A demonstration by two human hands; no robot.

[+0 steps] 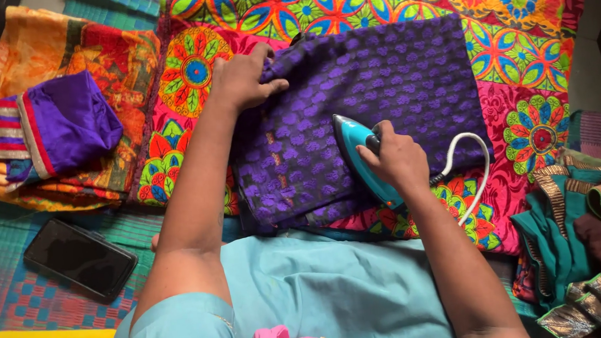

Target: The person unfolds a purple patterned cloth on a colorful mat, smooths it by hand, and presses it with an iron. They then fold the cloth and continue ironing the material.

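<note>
Your right hand (pixel 397 158) grips the teal iron (pixel 355 145) on the purple fabric (pixel 378 82); left hand (pixel 242 79) lies flat, pinning its 10 o'clock corner (white cord (pixel 475 173) trails at 4 o'clock).

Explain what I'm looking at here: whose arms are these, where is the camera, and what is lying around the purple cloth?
There is no machine: these are a person's two bare arms, filmed by one camera worn on their head and looking down. The left hand presses flat on the top left corner of a purple patterned cloth. The right hand grips a teal iron resting on that cloth, its white cord looping to the right. Underneath lies a bright flowered quilt. At left sits a folded pile of orange fabric with a purple blouse on top, and a dark phone on the mat. More folded green and brown clothes lie at right.
</note>
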